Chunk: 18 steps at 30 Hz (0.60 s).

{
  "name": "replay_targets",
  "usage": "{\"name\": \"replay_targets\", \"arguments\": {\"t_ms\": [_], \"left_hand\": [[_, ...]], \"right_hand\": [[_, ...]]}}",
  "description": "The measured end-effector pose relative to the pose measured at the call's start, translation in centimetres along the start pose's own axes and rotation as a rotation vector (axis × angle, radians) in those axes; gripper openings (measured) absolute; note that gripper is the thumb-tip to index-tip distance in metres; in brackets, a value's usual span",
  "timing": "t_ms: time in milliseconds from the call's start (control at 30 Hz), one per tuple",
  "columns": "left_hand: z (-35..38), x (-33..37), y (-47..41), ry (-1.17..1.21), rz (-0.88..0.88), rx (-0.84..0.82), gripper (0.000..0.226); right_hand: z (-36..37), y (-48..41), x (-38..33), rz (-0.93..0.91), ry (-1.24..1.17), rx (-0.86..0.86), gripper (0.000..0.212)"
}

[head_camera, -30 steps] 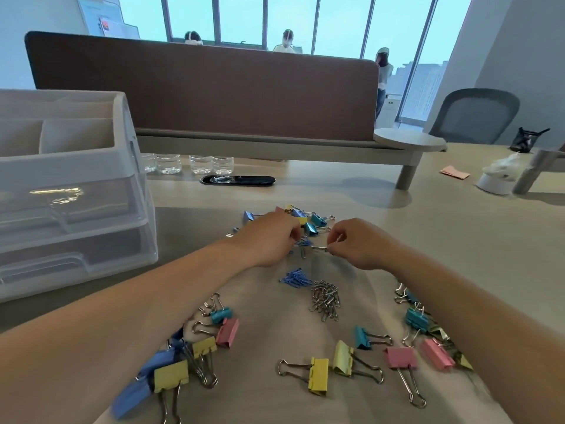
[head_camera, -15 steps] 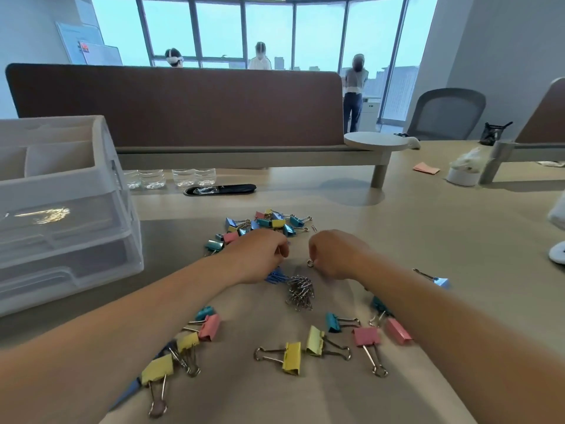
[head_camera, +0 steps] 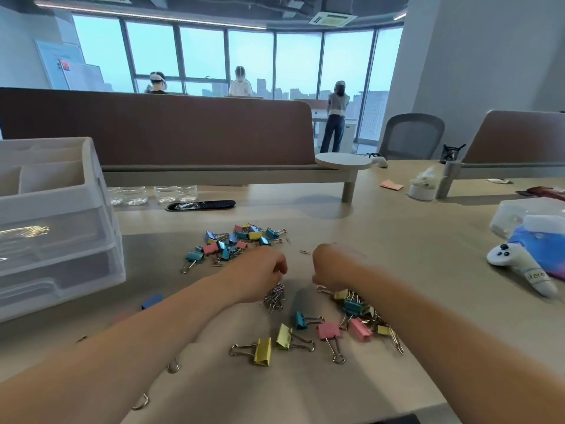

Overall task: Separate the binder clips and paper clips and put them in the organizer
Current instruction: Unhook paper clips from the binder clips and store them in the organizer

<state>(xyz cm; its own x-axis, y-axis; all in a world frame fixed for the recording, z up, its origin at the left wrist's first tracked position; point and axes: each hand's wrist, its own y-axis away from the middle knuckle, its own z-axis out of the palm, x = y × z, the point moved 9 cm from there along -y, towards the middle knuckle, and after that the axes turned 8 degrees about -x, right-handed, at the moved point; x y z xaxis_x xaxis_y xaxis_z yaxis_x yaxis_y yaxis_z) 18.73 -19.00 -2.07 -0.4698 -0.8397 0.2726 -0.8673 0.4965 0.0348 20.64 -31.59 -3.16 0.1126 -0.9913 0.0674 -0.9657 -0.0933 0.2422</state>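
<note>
Your left grip (head_camera: 260,278) is curled, knuckles up, right over the small heap of silver paper clips (head_camera: 273,298). Your right grip (head_camera: 331,267) is curled too, just beside it. I cannot tell whether either one pinches a clip, because the fingertips are hidden.

Binder clips lie in three lots on the counter (head_camera: 412,240): a far heap (head_camera: 237,243) toward the far edge, a bunch (head_camera: 356,307) against your right forearm, and loose ones (head_camera: 263,351) toward the near edge. The organizer (head_camera: 91,191) stands at the left edge, well apart from them all.

The paper clips are likely light, thin and slippery, and they snag on each other, so pinch a few together low against the counter. The binder clips look stiff and springy. Take them by the coloured body, not by the swinging wire handles.
</note>
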Motion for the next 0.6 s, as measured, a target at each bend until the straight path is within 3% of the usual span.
{"name": "replay_targets", "arguments": {"t_ms": [67, 133, 300, 600], "left_hand": [[-0.5, -0.5, 0.1, 0.008, -0.014, 0.008, 0.023], [-1.1, -1.4, 0.1, 0.001, -0.037, 0.018, 0.025], [-1.8, -5.2, -0.5, -0.062, -0.133, 0.014, 0.018], [-3.5, -12.2, -2.6, -0.085, -0.214, 0.045, 0.032]], "right_hand": [[-0.9, -0.3, -0.5, -0.032, -0.066, 0.082, 0.009], [-1.3, -0.7, -1.4, -0.072, -0.104, 0.118, 0.014], [-1.0, -2.6, -4.4, -0.161, -0.151, 0.1, 0.025], [-2.1, -7.0, -8.0, -0.271, -0.204, 0.15, 0.037]]}}
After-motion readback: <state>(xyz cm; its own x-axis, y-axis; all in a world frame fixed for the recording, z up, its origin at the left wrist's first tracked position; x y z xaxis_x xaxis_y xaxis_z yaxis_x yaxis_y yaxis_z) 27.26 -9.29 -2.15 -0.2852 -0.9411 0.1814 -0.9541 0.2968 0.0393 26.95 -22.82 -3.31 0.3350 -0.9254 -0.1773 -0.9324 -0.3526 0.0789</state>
